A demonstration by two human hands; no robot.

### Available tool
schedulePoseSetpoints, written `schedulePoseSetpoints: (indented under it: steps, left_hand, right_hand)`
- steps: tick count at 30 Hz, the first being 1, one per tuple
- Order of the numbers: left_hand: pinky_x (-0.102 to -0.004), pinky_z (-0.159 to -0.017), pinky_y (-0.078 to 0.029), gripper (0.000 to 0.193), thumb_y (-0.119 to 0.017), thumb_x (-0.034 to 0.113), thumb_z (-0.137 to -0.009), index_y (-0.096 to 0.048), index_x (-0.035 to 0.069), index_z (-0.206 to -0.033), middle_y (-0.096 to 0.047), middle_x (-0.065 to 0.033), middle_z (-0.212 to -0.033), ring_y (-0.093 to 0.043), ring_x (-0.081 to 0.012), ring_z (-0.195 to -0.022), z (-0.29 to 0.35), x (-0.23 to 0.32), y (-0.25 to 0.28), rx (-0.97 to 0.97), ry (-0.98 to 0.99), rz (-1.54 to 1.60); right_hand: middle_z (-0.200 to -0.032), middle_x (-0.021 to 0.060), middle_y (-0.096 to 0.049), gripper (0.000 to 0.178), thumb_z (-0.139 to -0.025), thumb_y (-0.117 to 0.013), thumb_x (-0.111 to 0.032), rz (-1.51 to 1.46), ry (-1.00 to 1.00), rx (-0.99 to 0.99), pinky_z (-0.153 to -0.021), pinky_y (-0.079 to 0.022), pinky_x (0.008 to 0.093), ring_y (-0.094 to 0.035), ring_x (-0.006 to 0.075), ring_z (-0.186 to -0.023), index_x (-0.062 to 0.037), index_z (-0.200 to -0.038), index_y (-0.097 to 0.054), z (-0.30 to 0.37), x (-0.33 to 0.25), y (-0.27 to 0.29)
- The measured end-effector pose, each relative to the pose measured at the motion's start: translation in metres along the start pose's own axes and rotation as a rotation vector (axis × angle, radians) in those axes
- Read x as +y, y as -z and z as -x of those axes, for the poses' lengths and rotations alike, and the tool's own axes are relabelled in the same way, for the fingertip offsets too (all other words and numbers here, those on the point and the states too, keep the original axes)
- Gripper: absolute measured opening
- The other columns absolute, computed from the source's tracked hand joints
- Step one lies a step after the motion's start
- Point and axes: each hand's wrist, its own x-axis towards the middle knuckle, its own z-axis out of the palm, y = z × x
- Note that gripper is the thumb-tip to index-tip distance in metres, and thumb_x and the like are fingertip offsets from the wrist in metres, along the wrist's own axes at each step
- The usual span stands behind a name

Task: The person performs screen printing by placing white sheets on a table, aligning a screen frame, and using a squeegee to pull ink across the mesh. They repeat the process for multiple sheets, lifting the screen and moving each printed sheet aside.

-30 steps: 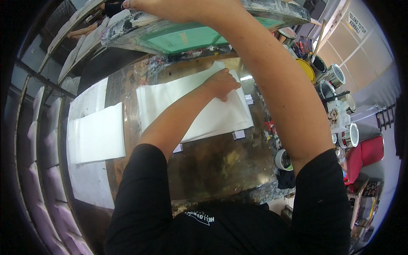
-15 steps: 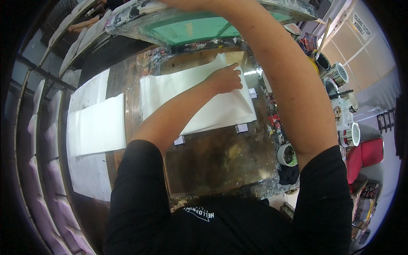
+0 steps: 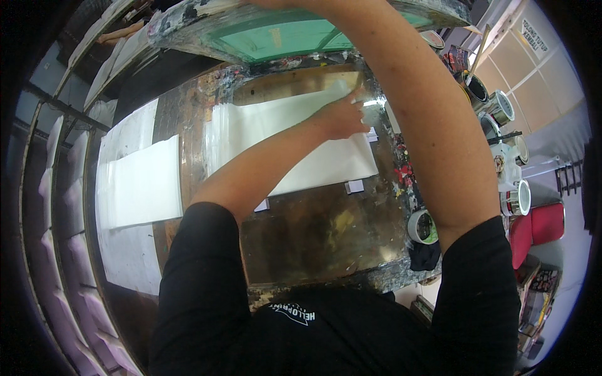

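My left hand (image 3: pixel 343 119) lies over the right end of a white sheet (image 3: pixel 338 164), with its fingers apart against the sheet's edge. The sheet is spread on a dark, glossy printing board (image 3: pixel 313 232). Small white tabs (image 3: pixel 354 187) sit along its near and right edges. Above the board, a screen printing frame (image 3: pixel 194 28) with green mesh (image 3: pixel 276 41) stands tilted up. My right arm stretches across to it, and my right hand (image 3: pixel 271 3) grips its upper rim; the picture's top edge cuts off most of the fingers.
A stack of white sheets (image 3: pixel 141 185) lies at the left. Drying racks (image 3: pixel 78 207) line the far left. Paint cans (image 3: pixel 500 108) and a stick (image 3: pixel 480 56) stand at the right. A roll of tape (image 3: pixel 421 227) and a black cloth (image 3: pixel 425 255) lie at the board's right edge.
My left hand has slid slightly right along the sheet, and the lifted far corner now lies lower. My right hand stays at the frame's rim.
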Motion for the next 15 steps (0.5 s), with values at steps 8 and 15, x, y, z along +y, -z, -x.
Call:
schedulePoseSetpoints:
  steps: [8,15]
  left_hand:
    - [-0.0617,-0.119,-0.032,0.084,-0.066,0.058,-0.087,-0.055,0.000,-0.147,-0.050,-0.0186,-0.155,-0.045,-0.0363,-0.146,0.037,-0.046,0.030,-0.414,0.867,0.318]
    - [-0.0591,-0.114,-0.037,0.071,-0.066,0.055,-0.087,-0.061,0.005,-0.138,-0.056,-0.0154,-0.143,-0.048,-0.0372,-0.140,0.045,-0.041,0.028,-0.382,0.830,0.319]
  right_hand:
    - [-0.108,0.0300,-0.076,0.084,-0.104,-0.042,-0.066,0.023,0.019,0.052,-0.096,-0.057,0.0478,-0.073,0.0411,-0.106,0.0087,-0.104,-0.078,-0.002,0.004,-0.002]
    - [-0.111,0.0303,-0.076,0.087,-0.104,-0.040,-0.068,0.196,0.055,0.138,-0.109,-0.045,0.0474,-0.072,0.0408,-0.112,0.0106,-0.105,-0.077,-0.011,0.011,-0.015]
